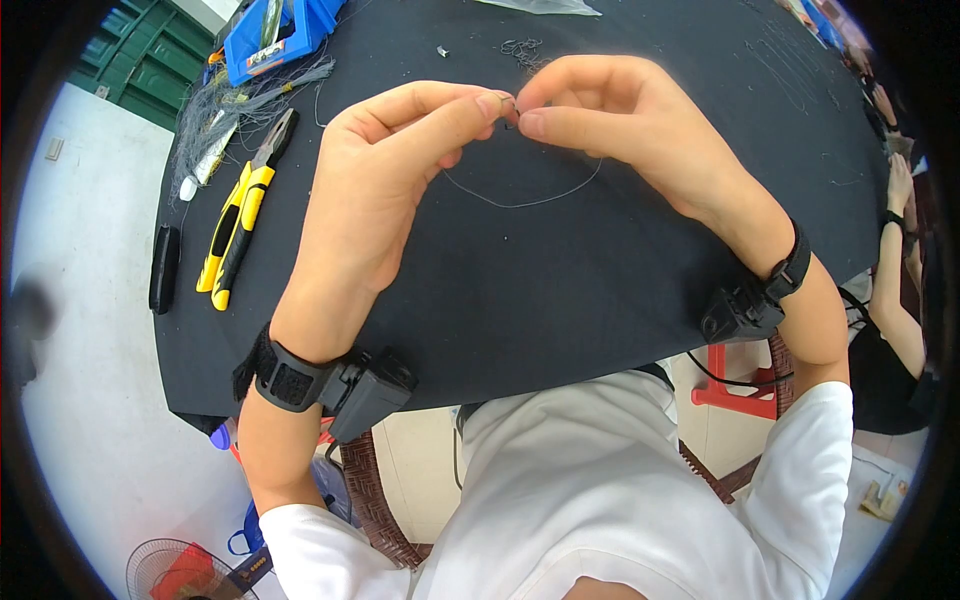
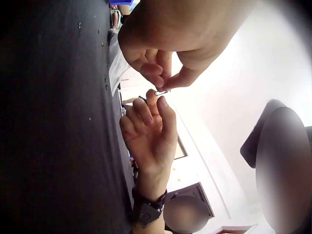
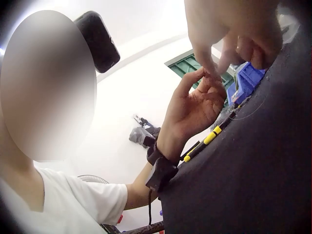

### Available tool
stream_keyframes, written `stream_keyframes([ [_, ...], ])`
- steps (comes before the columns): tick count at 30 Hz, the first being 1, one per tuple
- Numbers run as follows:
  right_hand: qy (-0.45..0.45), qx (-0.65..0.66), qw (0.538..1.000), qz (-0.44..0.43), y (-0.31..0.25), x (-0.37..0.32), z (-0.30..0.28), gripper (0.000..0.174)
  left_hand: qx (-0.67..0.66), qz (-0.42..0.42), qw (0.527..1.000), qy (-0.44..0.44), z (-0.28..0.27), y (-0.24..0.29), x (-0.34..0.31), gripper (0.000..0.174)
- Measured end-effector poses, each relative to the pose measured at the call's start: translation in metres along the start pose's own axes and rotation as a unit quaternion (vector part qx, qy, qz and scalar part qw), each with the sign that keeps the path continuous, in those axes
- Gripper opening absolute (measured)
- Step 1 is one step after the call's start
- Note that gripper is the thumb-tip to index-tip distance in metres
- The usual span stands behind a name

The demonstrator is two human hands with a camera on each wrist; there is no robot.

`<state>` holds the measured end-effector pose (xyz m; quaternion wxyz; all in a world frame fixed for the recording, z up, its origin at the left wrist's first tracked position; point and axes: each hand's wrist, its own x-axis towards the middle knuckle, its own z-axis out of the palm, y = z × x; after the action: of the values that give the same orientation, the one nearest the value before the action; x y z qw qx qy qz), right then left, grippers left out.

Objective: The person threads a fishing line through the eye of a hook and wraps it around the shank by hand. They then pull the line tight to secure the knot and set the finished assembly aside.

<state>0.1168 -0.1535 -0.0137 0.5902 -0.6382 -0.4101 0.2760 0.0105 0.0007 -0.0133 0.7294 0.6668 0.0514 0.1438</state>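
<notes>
Both hands meet above the dark table, fingertips almost touching. My left hand pinches a tiny metal piece with a ring-like end between thumb and index finger. Opposite it, my right hand brings thumb and index tip together at the same spot, pinching the thin grey line there. That line hangs in a shallow loop below the two hands. The fingertips mostly hide how the line and metal piece join.
Yellow-and-black pliers lie on the left of the table, beside a tangle of thin strands and a black case. A blue bin stands behind them. Wire pieces lie beyond the hands; another person's arm is at right.
</notes>
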Motion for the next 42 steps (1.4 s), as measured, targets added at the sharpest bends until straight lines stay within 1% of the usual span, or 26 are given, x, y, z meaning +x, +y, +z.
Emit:
stream_keyframes([
  [3, -0.021, 0.010, 1.000, 0.004, -0.0027, -0.0004, -0.0043, 0.017, -0.003, -0.001, 1.000, -0.003, -0.0010, -0.0005, 0.0002, 0.016],
  [6, -0.006, 0.003, 1.000, -0.009, 0.0035, 0.0011, -0.0029, 0.017, -0.004, 0.002, 1.000, -0.003, -0.0012, -0.0010, 0.0005, 0.016],
  [12, -0.030, 0.014, 0.999, -0.007, 0.0015, 0.0005, -0.0034, 0.017, -0.001, 0.003, 1.000, -0.002, -0.0007, -0.0013, 0.0008, 0.015],
  [15, -0.022, 0.018, 1.000, 0.006, 0.0003, -0.0004, -0.0044, 0.016, 0.004, 0.004, 1.000, -0.002, -0.0015, -0.0017, 0.0011, 0.015],
  [18, -0.010, -0.003, 1.000, 0.012, 0.0003, -0.0005, -0.0033, 0.011, 0.013, 0.012, 1.000, -0.004, -0.0022, -0.0029, 0.0015, 0.015],
  [21, 0.007, -0.016, 1.000, 0.001, 0.0020, -0.0005, -0.0027, 0.010, 0.019, 0.016, 1.000, -0.003, -0.0017, -0.0027, 0.0009, 0.015],
  [30, 0.015, -0.015, 1.000, 0.010, 0.0018, -0.0002, -0.0022, 0.008, 0.017, 0.007, 1.000, -0.006, -0.0020, -0.0017, 0.0002, 0.014],
  [33, 0.012, -0.018, 0.999, 0.027, 0.0008, -0.0007, -0.0041, 0.009, 0.014, 0.002, 1.000, -0.009, -0.0024, -0.0007, 0.0002, 0.014],
  [39, 0.008, -0.021, 1.000, 0.015, 0.0040, 0.0010, -0.0051, 0.011, 0.026, 0.011, 1.000, -0.010, -0.0028, -0.0011, -0.0001, 0.014],
  [42, 0.014, -0.035, 0.999, 0.008, 0.0053, 0.0012, -0.0053, 0.016, 0.028, 0.010, 1.000, -0.008, -0.0030, -0.0009, -0.0002, 0.014],
])
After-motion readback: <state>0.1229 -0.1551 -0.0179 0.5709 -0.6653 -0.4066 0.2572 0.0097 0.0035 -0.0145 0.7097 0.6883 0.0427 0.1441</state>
